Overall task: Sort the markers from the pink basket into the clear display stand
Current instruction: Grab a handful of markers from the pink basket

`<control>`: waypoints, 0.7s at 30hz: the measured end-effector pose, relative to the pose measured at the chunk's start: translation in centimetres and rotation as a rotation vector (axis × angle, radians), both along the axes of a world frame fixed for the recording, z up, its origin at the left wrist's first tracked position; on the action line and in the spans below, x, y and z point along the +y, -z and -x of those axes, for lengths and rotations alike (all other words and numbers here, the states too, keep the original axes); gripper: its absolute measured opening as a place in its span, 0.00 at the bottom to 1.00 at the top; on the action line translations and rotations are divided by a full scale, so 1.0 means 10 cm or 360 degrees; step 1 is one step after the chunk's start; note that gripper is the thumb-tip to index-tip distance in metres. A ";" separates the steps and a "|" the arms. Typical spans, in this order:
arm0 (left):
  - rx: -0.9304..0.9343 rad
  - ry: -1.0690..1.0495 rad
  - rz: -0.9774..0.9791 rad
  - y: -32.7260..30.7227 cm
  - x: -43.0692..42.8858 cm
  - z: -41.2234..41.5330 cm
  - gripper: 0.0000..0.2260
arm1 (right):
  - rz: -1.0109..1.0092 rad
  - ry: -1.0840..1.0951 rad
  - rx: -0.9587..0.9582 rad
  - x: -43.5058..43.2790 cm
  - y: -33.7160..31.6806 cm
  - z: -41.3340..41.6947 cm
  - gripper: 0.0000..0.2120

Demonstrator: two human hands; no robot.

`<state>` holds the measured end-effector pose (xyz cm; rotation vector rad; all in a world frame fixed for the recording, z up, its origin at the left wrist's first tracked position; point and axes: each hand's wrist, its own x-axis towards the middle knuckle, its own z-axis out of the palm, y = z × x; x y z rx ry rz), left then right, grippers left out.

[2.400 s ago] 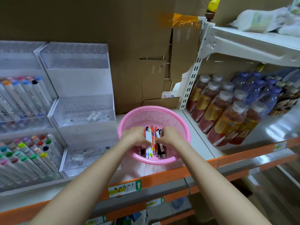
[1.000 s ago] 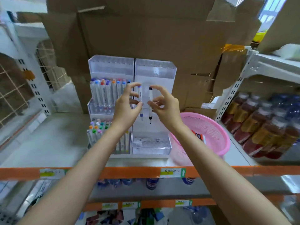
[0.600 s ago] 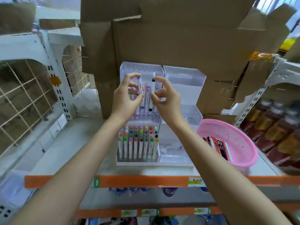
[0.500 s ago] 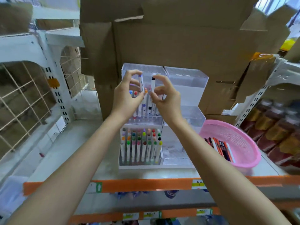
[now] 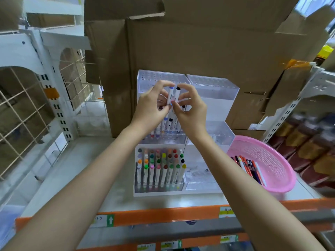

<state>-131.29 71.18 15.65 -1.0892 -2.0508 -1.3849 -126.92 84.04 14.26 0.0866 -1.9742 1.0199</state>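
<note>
Both hands are raised in front of the clear display stand (image 5: 213,87) on the shelf. My left hand (image 5: 150,107) pinches a white marker with a blue cap (image 5: 170,96), held upright. Beside it, my right hand (image 5: 190,110) pinches a white marker with a black cap (image 5: 177,95). The two markers stand close together before the stand's upper left tier. The lower left tier holds several coloured markers (image 5: 159,167). The pink basket (image 5: 279,158) sits at the right with several markers (image 5: 250,167) lying in it.
Large cardboard boxes (image 5: 199,42) stand behind the stand. Bottled drinks (image 5: 308,147) fill the shelf at the right. A white wire rack (image 5: 27,115) is at the left. The shelf's orange front edge (image 5: 163,214) runs below my forearms.
Both hands left the basket, each with a marker, and rose to the stand's upper left tier. Over the last half second the two markers came closer together.
</note>
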 end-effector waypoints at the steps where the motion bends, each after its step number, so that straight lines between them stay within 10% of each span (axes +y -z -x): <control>1: 0.0013 0.0001 0.0023 0.00 0.00 0.01 0.21 | 0.0006 -0.0006 0.0001 0.01 0.00 -0.01 0.17; 21: 0.0103 -0.0147 0.0344 -0.04 -0.05 0.07 0.11 | -0.0057 -0.0051 -0.0011 0.05 0.11 0.00 0.17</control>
